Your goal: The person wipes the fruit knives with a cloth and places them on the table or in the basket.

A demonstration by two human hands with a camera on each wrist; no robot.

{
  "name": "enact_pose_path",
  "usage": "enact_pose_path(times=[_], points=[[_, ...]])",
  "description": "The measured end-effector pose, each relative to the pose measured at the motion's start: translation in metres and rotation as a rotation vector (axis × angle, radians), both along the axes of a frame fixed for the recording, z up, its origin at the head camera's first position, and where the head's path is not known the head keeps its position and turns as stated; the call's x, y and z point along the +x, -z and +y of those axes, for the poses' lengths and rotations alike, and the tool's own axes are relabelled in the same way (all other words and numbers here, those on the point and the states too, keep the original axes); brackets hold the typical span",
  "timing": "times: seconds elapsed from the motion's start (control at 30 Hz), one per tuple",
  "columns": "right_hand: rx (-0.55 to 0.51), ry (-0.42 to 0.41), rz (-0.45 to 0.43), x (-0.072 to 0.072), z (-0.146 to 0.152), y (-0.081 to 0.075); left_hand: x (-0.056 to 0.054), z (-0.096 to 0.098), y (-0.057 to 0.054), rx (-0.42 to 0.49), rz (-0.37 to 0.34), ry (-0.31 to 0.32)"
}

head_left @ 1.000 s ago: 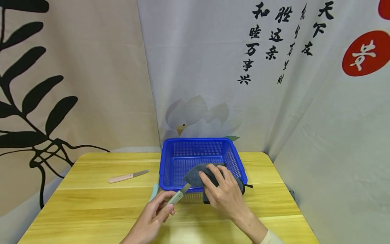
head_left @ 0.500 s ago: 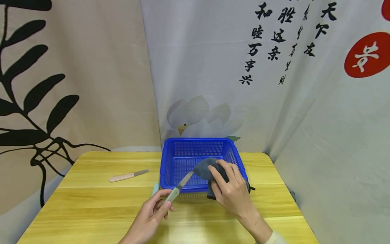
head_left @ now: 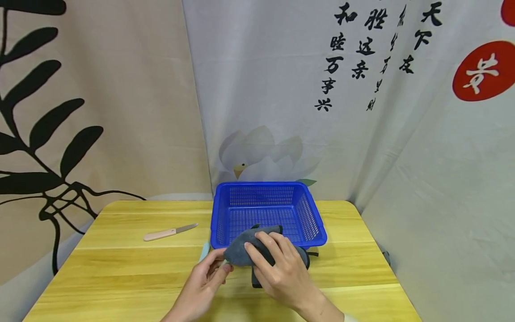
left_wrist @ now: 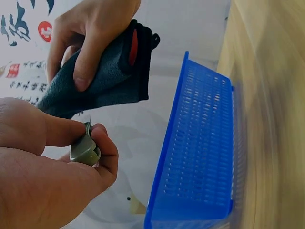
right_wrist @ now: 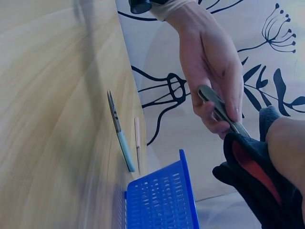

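Observation:
My left hand (head_left: pixel 199 281) holds a knife by its pale green handle (left_wrist: pixel 85 150), the thumb lying along it. A grey-blue cloth (head_left: pixel 240 251) with black edging is folded in my right hand (head_left: pixel 281 270), which grips it from above. The cloth lies over the knife's blade right up to my left fingertips, so most of the blade is hidden. A red patch (right_wrist: pixel 252 167) shows inside the fold in the right wrist view. Both hands are in the air, just in front of the blue basket's near rim.
A blue mesh basket (head_left: pixel 263 188) stands at the back of the wooden table (head_left: pixel 120 277). To its left lies a knife with a pink handle (head_left: pixel 160 235). Another knife, with a light blue handle (right_wrist: pixel 126 151), lies by the basket's left corner. A printed curtain (head_left: pixel 257 80) hangs behind.
The cloth has gone from the blade's tip, exposed half a second ago, down to the handle. My right hand has moved left and nearer; my left hand has hardly moved.

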State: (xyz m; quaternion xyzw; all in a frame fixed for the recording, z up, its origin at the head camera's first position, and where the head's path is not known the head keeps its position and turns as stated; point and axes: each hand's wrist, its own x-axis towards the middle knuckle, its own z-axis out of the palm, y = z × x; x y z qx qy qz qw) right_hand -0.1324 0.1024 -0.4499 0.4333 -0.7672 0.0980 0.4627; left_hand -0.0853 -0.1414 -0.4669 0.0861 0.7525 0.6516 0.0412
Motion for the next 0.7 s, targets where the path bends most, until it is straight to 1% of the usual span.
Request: enact_pose_path(times=[0.1,0.27,0.5,0.6,0.7], points=[[0.015,0.001,0.000,0.0013,-0.0038,0.0012,0.0008,0.0017,-0.0011,0.003,-0.009,0.001],[0.045,0.027,-0.019,0.0014,-0.0067,0.0033,0.0017,0.0032,-0.0022,-0.005,-0.022,0.013],[0.068,0.062,-0.028,-0.0006,-0.0074,0.0050,0.0030,0.0022,-0.0020,-0.047,0.017,0.010],[0.072,0.076,-0.024,-0.0022,-0.0065,0.0043,0.0032,0.0021,-0.0019,-0.050,0.027,0.007],[0.072,0.092,-0.017,-0.0044,-0.0045,0.0036,0.0029,0.0020,-0.0011,-0.051,0.058,0.004]])
